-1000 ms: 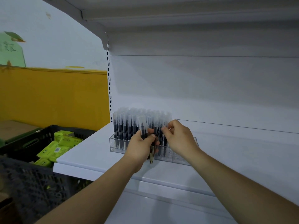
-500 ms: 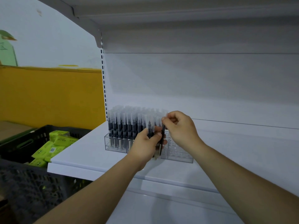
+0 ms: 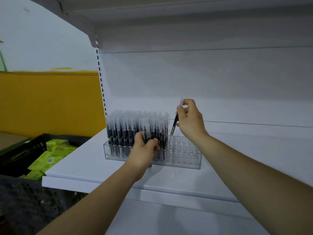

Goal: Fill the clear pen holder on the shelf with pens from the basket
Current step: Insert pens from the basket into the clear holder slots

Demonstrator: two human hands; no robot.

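While the right hand (image 3: pixel 189 119) pinches a single pen (image 3: pixel 174 126) near its clear cap, grip tight, the dark barrel hangs tilted with its tip just above the empty holes. At centre frame, the left hand (image 3: pixel 145 151) is clamped round a small bunch of pens (image 3: pixel 147 132). The clear pen holder (image 3: pixel 186 160) sits on the white shelf (image 3: pixel 81 168), its left part packed with upright capped pens (image 3: pixel 122 129) and its right part showing bare holes. Lower left, a black basket (image 3: pixel 15 155) holds green boxes (image 3: pixel 50 155).
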